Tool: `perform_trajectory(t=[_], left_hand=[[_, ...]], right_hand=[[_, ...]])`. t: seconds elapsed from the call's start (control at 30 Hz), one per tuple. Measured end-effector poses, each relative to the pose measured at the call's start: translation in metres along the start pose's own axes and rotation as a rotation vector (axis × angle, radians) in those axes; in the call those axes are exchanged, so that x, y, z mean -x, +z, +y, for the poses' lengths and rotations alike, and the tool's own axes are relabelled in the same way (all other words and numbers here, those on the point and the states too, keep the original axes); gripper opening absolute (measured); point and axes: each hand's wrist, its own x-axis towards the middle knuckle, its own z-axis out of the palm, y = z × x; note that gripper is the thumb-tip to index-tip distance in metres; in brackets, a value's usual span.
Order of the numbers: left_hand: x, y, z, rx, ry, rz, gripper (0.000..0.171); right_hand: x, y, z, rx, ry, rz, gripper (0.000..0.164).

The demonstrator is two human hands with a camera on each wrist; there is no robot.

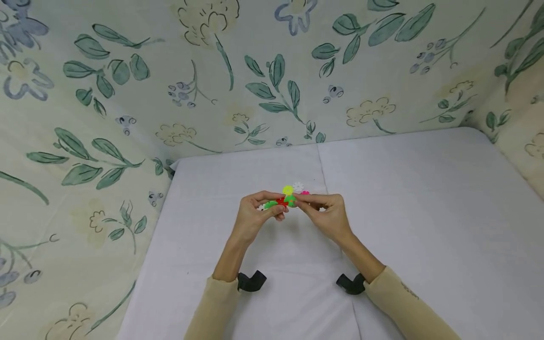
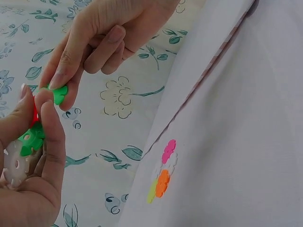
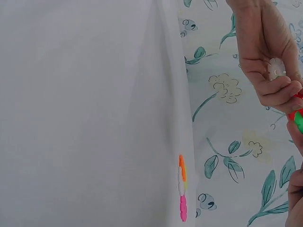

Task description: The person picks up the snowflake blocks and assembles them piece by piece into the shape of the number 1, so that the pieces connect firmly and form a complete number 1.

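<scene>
White, green and red discs [image 2: 29,145] line up in the left hand [image 1: 254,215], which pinches the red disc [image 1: 281,202], just beside another green disc [image 2: 60,94] the right hand [image 1: 329,215] pinches, with a yellow disc [image 1: 288,190] and a pink disc [image 2: 169,150] beyond both grips.

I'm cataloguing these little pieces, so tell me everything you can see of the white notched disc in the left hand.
The white notched disc is thin, pale and faintly see-through, apparently plastic, with a notched rim and a small hole in its middle. It sits tilted in the hollow of the left hand, held up off the white cloth. Its edge meets a green disc; whether the two are slotted together is unclear. The hand hides part of it.
</scene>
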Motion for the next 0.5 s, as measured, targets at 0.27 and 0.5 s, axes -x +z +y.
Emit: perform_trajectory(t=[0.27,0.5], left_hand=[[0.0004,0.0003,-0.0013,0.017,0.001,-0.023,0.028],[0.0006,0.0005,0.0007,0.010,0.011,-0.057,0.030]], right_hand=[[0.0002,-0.0001,0.0028,0.011,0.029,-0.004,0.019],[-0.0023,-0.0032,0.0023,0.025,0.001,-0.014,0.022]])
